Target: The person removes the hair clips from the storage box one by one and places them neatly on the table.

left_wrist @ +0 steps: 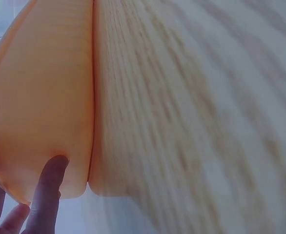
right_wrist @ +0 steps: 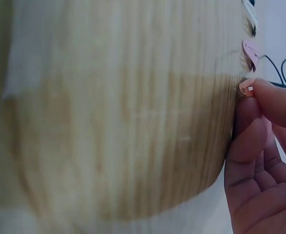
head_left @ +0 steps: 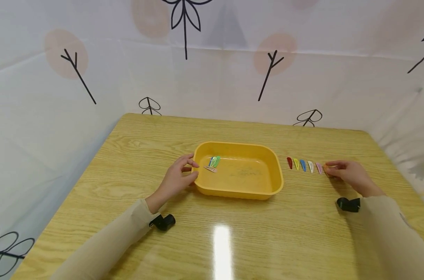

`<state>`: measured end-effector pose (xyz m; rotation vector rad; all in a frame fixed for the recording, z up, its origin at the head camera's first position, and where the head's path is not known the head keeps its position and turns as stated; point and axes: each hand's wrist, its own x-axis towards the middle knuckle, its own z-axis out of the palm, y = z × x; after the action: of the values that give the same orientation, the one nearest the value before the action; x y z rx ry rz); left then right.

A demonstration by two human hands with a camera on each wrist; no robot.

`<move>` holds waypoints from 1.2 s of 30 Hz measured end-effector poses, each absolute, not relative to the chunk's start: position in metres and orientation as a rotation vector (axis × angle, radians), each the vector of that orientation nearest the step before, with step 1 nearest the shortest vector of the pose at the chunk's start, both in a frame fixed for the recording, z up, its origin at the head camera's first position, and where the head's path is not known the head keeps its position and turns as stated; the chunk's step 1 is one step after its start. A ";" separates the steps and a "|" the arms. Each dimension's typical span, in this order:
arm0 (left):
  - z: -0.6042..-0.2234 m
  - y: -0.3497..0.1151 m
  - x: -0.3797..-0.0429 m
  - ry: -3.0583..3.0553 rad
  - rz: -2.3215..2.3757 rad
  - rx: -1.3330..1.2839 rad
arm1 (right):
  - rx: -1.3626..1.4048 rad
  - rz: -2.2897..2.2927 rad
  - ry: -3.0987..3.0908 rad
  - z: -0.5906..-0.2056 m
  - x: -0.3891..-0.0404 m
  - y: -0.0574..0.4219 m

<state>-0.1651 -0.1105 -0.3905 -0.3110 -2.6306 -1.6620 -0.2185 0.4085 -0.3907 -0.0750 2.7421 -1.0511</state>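
Observation:
My left hand [head_left: 179,174] holds the left end of a yellow plastic tray [head_left: 233,191]; in the left wrist view one finger [left_wrist: 48,190] lies against the outer wall, others at the rim. Inside the tray, near that hand, lie several snap hair clips: green [head_left: 217,161], blue and a pale pinkish one [head_left: 210,169]. To the right my right hand [head_left: 352,175] pinches an orange hair clip [right_wrist: 247,87] between thumb and finger, close over the table. It is at the right end of a row, beside a pink hair clip [head_left: 319,168].
The row continues leftward with white [head_left: 310,167], blue [head_left: 303,165], yellow [head_left: 296,164] and red [head_left: 289,163] hair clips, right of the tray. All stand on a wood-grain table [head_left: 261,233]. A patterned cloth [head_left: 226,85] hangs behind it. Black wrist cameras show at both sleeves.

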 end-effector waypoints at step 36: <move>-0.394 -0.111 -0.167 -2.639 -1.625 -0.315 | 0.039 -1.102 2.783 -0.384 -0.217 0.402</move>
<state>-0.1669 -0.1108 -0.3945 -0.3150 -2.6390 -1.6245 -0.2166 0.4016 -0.3840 0.0391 2.7827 -1.1023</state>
